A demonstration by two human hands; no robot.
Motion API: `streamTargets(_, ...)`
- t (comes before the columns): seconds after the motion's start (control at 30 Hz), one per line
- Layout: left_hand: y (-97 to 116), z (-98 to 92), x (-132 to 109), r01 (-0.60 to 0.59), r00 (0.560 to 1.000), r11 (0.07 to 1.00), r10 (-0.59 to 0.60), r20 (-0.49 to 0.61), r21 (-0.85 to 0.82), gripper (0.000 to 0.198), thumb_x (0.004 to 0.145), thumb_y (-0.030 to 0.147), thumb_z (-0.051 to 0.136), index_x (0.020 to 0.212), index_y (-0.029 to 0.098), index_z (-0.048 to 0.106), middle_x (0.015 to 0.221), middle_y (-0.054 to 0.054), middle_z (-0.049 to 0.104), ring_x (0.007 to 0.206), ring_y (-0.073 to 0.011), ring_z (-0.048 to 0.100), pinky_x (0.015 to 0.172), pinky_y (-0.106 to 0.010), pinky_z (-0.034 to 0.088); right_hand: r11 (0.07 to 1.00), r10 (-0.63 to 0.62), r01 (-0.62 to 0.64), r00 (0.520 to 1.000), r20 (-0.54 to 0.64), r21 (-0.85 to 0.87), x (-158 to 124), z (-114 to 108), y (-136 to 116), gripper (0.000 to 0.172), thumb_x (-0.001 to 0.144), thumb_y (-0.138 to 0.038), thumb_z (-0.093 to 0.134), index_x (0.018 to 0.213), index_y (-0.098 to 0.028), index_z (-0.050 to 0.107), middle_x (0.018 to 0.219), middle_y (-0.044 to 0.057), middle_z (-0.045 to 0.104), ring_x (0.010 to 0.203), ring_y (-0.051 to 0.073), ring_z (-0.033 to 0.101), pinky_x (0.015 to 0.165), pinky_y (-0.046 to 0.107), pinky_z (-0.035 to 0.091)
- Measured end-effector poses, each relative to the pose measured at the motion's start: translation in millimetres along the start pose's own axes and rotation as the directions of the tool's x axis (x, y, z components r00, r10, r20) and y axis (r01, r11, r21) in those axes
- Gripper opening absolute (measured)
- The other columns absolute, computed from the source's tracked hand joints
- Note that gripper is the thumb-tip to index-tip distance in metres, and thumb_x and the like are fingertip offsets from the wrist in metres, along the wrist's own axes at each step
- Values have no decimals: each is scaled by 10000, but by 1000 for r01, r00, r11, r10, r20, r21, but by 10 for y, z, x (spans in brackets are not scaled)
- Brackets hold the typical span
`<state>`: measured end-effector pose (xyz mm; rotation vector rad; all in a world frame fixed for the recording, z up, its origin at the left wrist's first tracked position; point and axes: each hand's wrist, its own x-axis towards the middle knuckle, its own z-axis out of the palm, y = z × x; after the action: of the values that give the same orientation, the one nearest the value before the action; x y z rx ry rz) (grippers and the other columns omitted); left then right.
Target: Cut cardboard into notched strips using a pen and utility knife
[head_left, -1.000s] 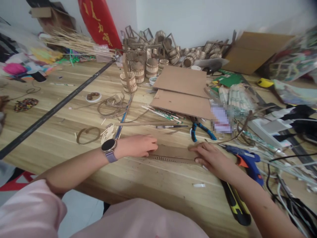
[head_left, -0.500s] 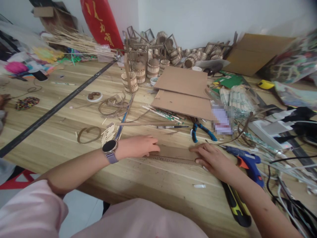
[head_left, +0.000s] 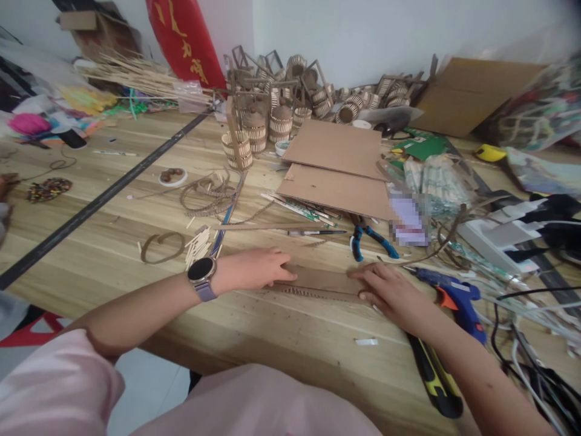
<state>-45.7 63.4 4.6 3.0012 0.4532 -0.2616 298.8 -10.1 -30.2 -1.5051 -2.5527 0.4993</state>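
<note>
The pliers [head_left: 357, 242] lie on the desk [head_left: 254, 339]. The strip [head_left: 322, 280], a flat brown bit of card, is on the desk too, nearer than the pliers & a bit L, btwn the 2 hands. Its near edge has lots of tiny ridges.

The L hand [head_left: 261, 268], w/ a watch [head_left: 201, 270] on, is L of the pliers. Its fingers [head_left: 279, 259] are bent & close together, tips at the strip's L end. Can't tell if they pinch it or just press, b/c the undersides are hidden.

The R hand [head_left: 390, 289] is nearer than the pliers & a bit R. Its fingers are a little apart, w/ the thumb by the strip's near edge & the tips at its R end. Can't tell how tight.

R of the pliers & nearer is the glue gun [head_left: 456, 295], blue w/ some orange. Nearer than the pliers, too, are a black & yellow tool [head_left: 436, 378] & a white scrap [head_left: 366, 342]. L of the pliers there's a pen [head_left: 318, 232], & further L, a pile of sticks [head_left: 198, 245]. Behind the pliers: 2 brown sheets [head_left: 333, 189], overlapping. Way behind the pliers: lots of little baskets [head_left: 280, 125].
</note>
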Motion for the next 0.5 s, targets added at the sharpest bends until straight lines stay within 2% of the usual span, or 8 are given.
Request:
streamTargets(0.2, 22, -49, 4, 15, 999, 1000, -15, 47, -8, 531, 904, 37, 552, 1380, 273, 563, 1057, -71, 570, 979, -214, 557, 740, -268, 413, 999, -40, 40, 999, -4, 21, 20, 10, 32, 298, 953, -294, 486, 1204, -218, 627, 1162, 140, 647, 1079, 286, 611, 921, 483, 520)
streamTargets(0.5, 31, -76, 14, 13, 996, 1000, -12, 84, -7, 515, 929, 55, 514, 1392, 275, 562, 1063, -80, 573, 991, -220, 555, 791, -280, 421, 999, -52, 52, 998, -27, -5, 13, 16, 23, 288, 945, -283, 502, 1195, -238, 638, 1144, 125, 655, 1059, 271, 620, 912, 447, 529)
